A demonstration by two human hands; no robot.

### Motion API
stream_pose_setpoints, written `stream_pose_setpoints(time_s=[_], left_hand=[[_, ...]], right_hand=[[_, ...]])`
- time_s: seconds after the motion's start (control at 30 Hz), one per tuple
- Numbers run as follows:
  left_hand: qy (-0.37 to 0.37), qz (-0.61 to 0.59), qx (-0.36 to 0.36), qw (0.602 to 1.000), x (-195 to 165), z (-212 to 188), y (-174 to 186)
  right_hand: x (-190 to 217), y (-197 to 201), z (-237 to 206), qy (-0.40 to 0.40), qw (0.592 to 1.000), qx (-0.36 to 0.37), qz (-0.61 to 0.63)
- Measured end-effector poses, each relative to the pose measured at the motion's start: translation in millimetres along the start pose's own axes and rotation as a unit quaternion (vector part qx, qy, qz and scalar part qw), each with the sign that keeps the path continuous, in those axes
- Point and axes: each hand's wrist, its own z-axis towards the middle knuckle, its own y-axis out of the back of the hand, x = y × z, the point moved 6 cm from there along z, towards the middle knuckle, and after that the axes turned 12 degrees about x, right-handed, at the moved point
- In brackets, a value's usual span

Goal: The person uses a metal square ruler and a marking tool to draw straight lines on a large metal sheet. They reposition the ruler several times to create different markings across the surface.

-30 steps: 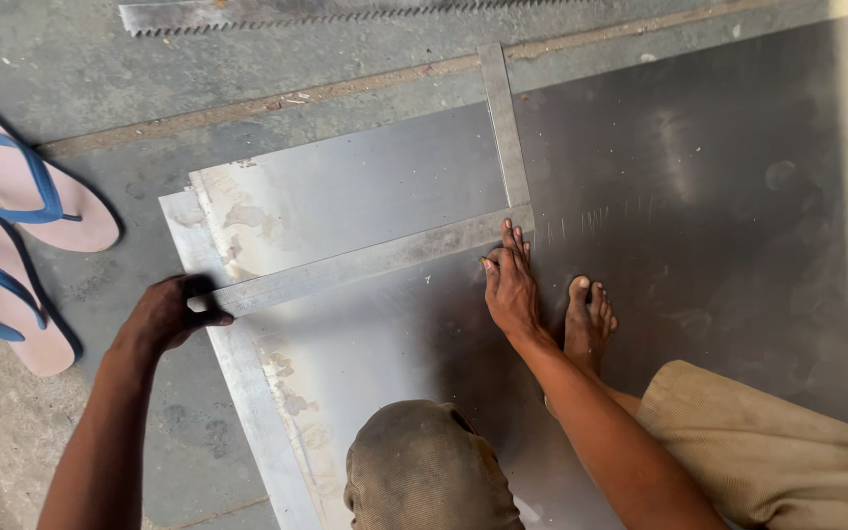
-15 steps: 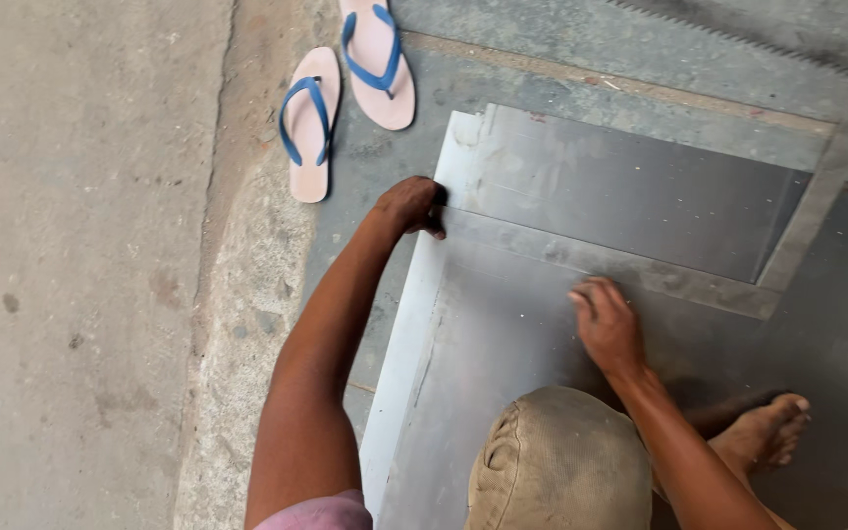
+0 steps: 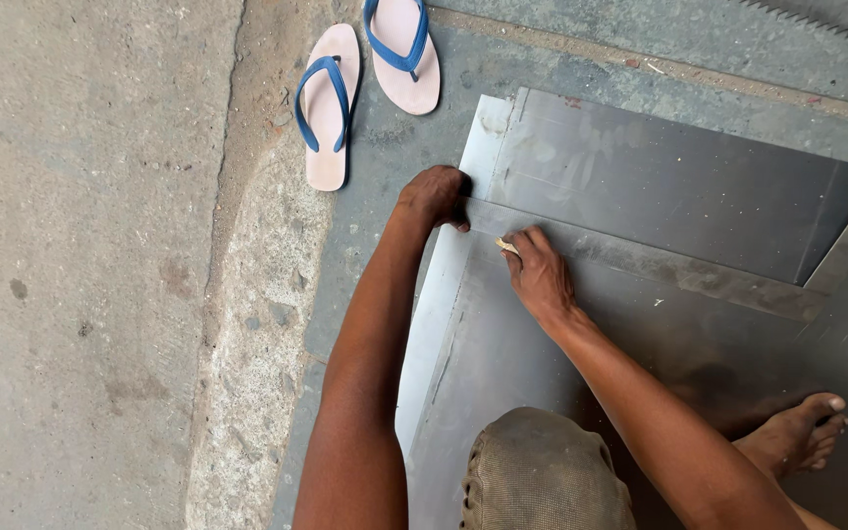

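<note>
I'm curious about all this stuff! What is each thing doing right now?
Left hand: closed, gripping the metal strip's end.
Right hand: pressing on the metal strip, pinching something small.
Metal sheet: lying flat on the floor.
Flip-flops: off, lying side by side.
Bare foot: standing on the sheet.

A metal sheet (image 3: 679, 196) lies flat on the floor (image 3: 80, 275), filling the right half of the view. A long metal strip (image 3: 660, 265) lies across the sheet, running from its left edge toward the right. The left hand (image 3: 434, 196) rests at the sheet's left edge, at the strip's near end. The right hand (image 3: 539, 275) lies on the strip just right of the left hand. A bare foot (image 3: 802, 437) stands on the sheet at lower right. Two sandals (image 3: 365, 83) lie side by side on the floor beyond the sheet's upper left corner. A saw blade (image 3: 826, 22) lies on the floor past the sheet's far edge, at upper right.
</note>
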Motion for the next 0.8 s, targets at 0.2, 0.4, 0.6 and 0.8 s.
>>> stream_pose_setpoints(time_s=[0.2, 0.4, 0.6, 0.8], left_hand=[[0.026, -0.011, -0.01, 1.0, 3, 0, -1], [0.028, -0.003, 0.003, 1.0, 2, 0, -3], [-0.007, -0.011, -0.016, 1.0, 4, 3, -3], [-0.038, 0.006, -0.021, 0.999, 4, 9, 1]], right_hand=[[3, 0, 1, 0.004, 1.0, -0.013, -0.015], [3, -4, 6, -0.046, 0.998, 0.023, -0.028], [-14, -19, 24, -0.187, 0.962, 0.193, -0.048], [-8, -43, -18, -0.071, 0.924, 0.376, 0.004]])
